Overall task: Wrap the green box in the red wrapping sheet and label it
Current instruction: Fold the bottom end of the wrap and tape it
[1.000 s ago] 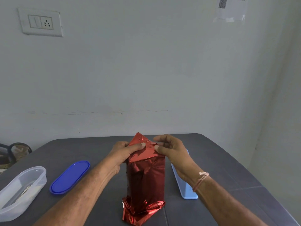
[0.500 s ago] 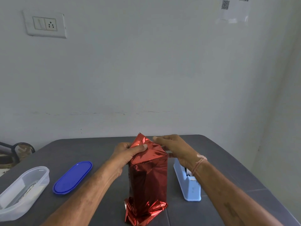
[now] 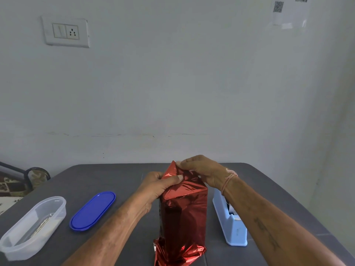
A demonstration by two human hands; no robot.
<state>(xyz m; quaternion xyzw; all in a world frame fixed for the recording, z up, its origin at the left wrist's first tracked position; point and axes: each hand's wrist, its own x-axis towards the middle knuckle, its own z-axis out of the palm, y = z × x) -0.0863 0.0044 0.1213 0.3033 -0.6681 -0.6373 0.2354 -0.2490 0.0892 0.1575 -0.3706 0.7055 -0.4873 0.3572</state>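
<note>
The box stands upright at the middle of the dark table, fully covered by the shiny red wrapping sheet (image 3: 182,217); no green shows. Loose crumpled foil flares out at its base. My left hand (image 3: 159,186) grips the top left of the parcel, thumb pressing the folded flap. My right hand (image 3: 201,170) reaches over the top from the right and pinches the pointed tip of the red flap between fingertips and thumb. No label is visible on the parcel.
A light blue tape dispenser (image 3: 230,225) stands just right of the parcel, under my right forearm. A blue oval lid (image 3: 93,210) and a clear oval container (image 3: 33,226) lie at the left. The dark table (image 3: 269,189) meets a white wall behind.
The top flap has gone from a flat fold to a raised peak. My right hand moved up and over the top and now pinches its tip. The left hand stays on the upper left.
</note>
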